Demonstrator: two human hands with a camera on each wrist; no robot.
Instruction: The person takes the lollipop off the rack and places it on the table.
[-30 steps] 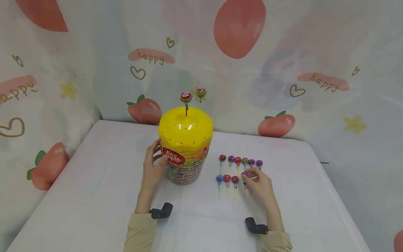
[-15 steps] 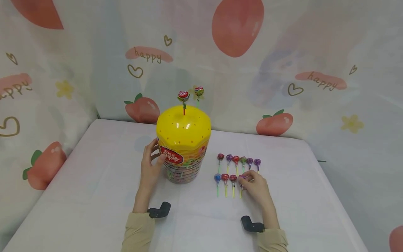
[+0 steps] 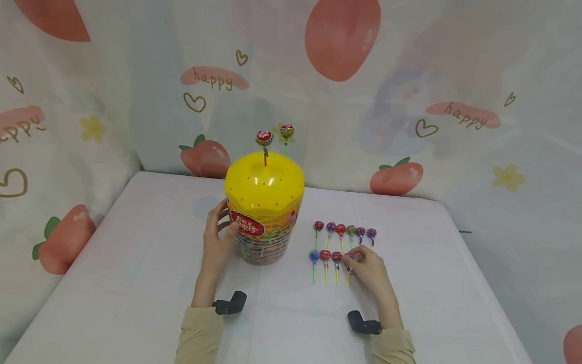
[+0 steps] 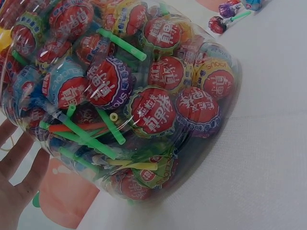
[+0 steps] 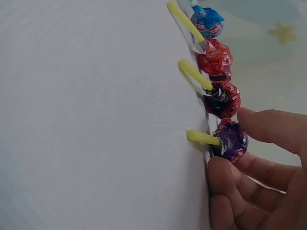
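Observation:
A clear tub of lollipops [image 3: 263,242] with a yellow lid [image 3: 268,189] stands left of centre on the table. My left hand [image 3: 219,242] holds its left side, thumb at the front and fingers reaching behind. Two lollipops stick up from the lid, one a red-topped lollipop [image 3: 264,137] on a red stick. My right hand [image 3: 369,265] pinches a purple lollipop [image 5: 231,141] by its head, thumb on one side and fingers on the other. This lollipop is at the right end of the front row, beside a dark red lollipop [image 3: 336,257]; its yellow stick points toward me.
Left in the front row lie a blue lollipop [image 3: 314,256] and a red lollipop [image 3: 325,256]. Several more, among them a green lollipop [image 3: 351,230], form a row behind. A printed cloth backdrop [image 3: 318,136] surrounds the white table [image 3: 136,263].
My right hand has moved slightly left, bringing the purple lollipop closer to the dark red one. The left hand stays on the tub. The head view has shifted a little.

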